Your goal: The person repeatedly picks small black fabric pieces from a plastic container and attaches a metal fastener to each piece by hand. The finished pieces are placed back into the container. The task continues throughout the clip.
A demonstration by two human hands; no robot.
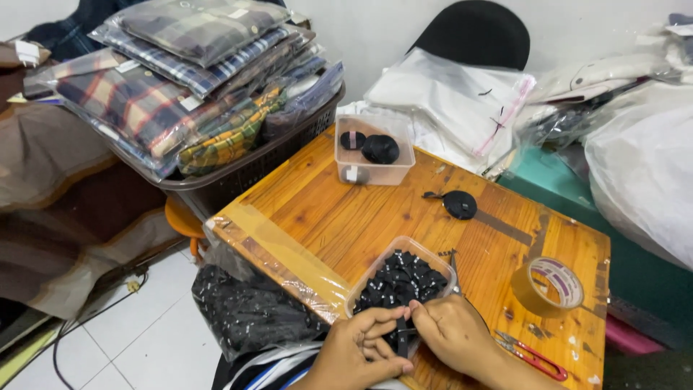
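Observation:
My left hand (359, 349) and my right hand (453, 332) meet at the near edge of a small wooden table (339, 217). Together they pinch a small black label piece (401, 336) between the fingertips. Just beyond the fingers stands a clear plastic tub (361, 282) filled with several small black labels (404, 280). A clear bag of more black labels (249, 312) hangs off the table's near left corner, beside my left hand.
A second clear tub (345, 172) holding black tape rolls sits at the table's far edge. A black roll (459, 204) lies mid-table, a brown tape roll (552, 285) at right, red-handled snips (535, 356) near my right wrist. A basket of packaged plaid shirts (180, 87) stands at left.

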